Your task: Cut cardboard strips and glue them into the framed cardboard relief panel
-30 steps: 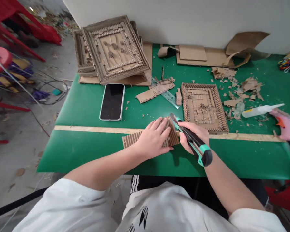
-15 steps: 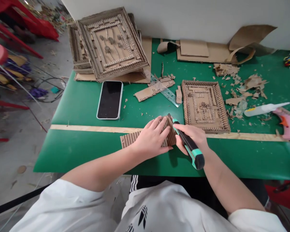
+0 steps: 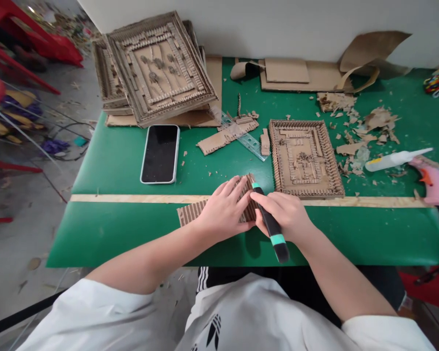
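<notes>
My left hand (image 3: 224,211) lies flat with fingers spread on a piece of corrugated cardboard (image 3: 190,212) at the front of the green table (image 3: 124,229). My right hand (image 3: 287,214) is wrapped round a black and teal utility knife (image 3: 271,226), whose tip rests at the right edge of the cardboard beside my left fingertips. Just beyond the knife lies a small framed cardboard relief panel (image 3: 304,158).
A phone (image 3: 160,153) lies face up left of centre. Stacked cardboard relief panels (image 3: 155,68) sit at the back left. A clear ruler (image 3: 244,138), cardboard strips and scraps litter the middle. A glue bottle (image 3: 395,159) and pink glue gun (image 3: 434,179) lie right. Flat cardboard sheets (image 3: 296,75) line the wall.
My right hand has drawn the knife toward me along the cardboard's right edge, its handle swinging more upright. My left hand stays pressed on the cardboard. The view shifted slightly.
</notes>
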The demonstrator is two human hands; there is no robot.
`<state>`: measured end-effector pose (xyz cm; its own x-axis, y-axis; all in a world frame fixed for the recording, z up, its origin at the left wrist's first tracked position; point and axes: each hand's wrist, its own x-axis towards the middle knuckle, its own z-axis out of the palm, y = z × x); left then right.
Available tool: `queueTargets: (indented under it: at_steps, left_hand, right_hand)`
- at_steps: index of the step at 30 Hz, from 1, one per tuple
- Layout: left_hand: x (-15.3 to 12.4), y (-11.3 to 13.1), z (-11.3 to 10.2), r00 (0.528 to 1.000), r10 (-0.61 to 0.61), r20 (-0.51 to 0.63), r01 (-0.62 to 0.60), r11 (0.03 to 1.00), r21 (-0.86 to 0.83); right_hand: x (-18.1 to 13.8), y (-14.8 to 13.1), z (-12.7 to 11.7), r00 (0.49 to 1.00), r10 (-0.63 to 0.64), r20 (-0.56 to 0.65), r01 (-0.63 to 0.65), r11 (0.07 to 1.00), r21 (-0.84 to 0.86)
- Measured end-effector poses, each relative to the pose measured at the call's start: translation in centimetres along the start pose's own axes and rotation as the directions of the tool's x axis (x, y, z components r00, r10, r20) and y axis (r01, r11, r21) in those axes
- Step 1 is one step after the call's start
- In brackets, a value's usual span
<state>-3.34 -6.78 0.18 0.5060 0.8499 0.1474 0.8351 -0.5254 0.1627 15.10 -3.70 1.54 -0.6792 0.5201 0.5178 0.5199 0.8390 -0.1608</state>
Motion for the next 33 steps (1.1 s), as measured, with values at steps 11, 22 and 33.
queueTargets:
  at_steps: [11, 22, 33]
  left_hand:
    - [-0.1, 0.0, -0.2, 0.999, -0.007, 0.033, 0.006, 1.0, 0.004]
    - [0.0, 0.0, -0.3, 0.999, -0.015, 0.05, 0.017, 0.999, -0.04]
    - [0.0, 0.1, -0.3, 0.999, -0.02, 0.034, 0.021, 0.999, -0.025]
  right_hand:
    - [-1.4, 0.0, -0.2, 0.97, 0.163, -0.182, -0.151, 0.985, 0.077]
    - [-1.6, -0.2, 0.5, 0.968, 0.217, -0.123, -0.198, 0.968, 0.151]
    - [-0.9, -0.6, 0.5, 0.989, 0.133, -0.07, -0.129, 0.99, 0.056]
